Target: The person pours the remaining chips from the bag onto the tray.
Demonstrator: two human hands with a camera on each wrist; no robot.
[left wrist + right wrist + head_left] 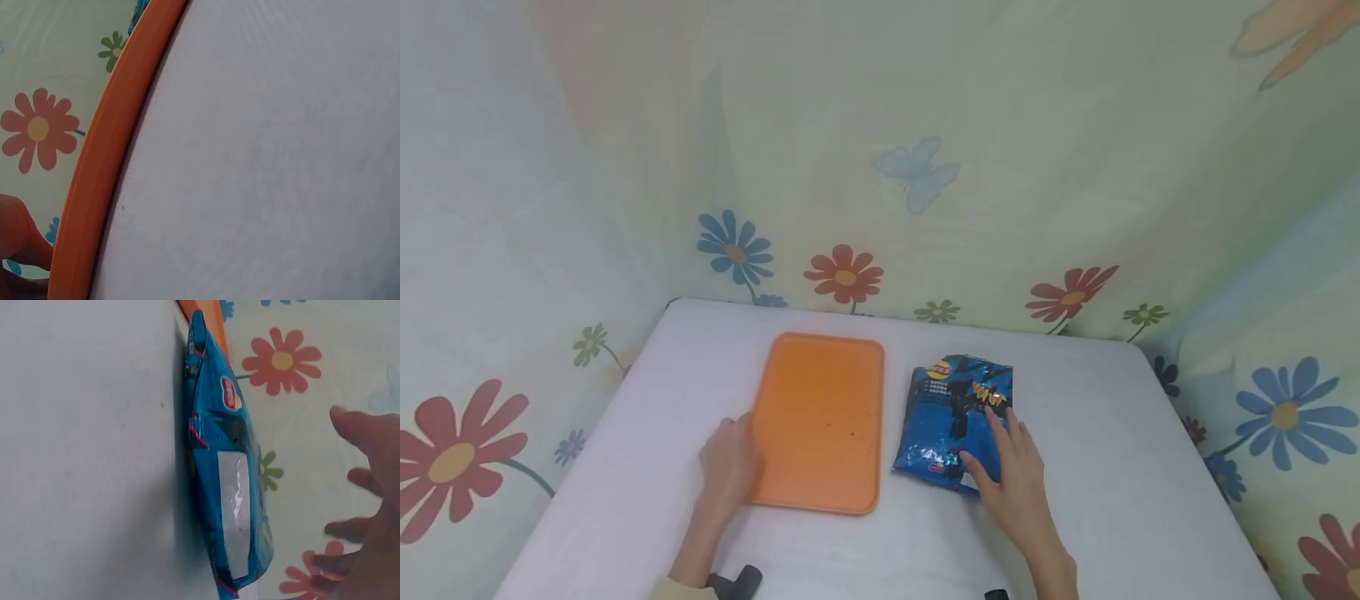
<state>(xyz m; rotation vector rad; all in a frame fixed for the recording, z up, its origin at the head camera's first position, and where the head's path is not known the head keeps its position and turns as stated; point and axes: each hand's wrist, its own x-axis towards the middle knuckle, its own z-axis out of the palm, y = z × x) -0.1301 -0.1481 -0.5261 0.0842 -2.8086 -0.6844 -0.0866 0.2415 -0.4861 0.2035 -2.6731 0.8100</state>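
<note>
An orange rectangular tray (820, 417) lies flat on the white-covered table. My left hand (730, 457) grips its left rim, with part of the fingers hidden behind the hand. In the left wrist view, curled fingers (19, 234) meet the raised tray rim (103, 169). To the right of the tray lies a blue, shiny snack bag (936, 425), puffed up and printed with a yellow-red logo. My right hand (1018, 483) is spread over the bag's right side. In the right wrist view its fingers (353, 428) are apart from the bag (234, 431).
A white cloth (647, 467) covers the table. Behind and on both sides hangs a pale curtain (1037, 167) printed with flowers and a butterfly. Dark wrist straps (741, 583) show at the bottom. A narrow strip of table separates tray and bag.
</note>
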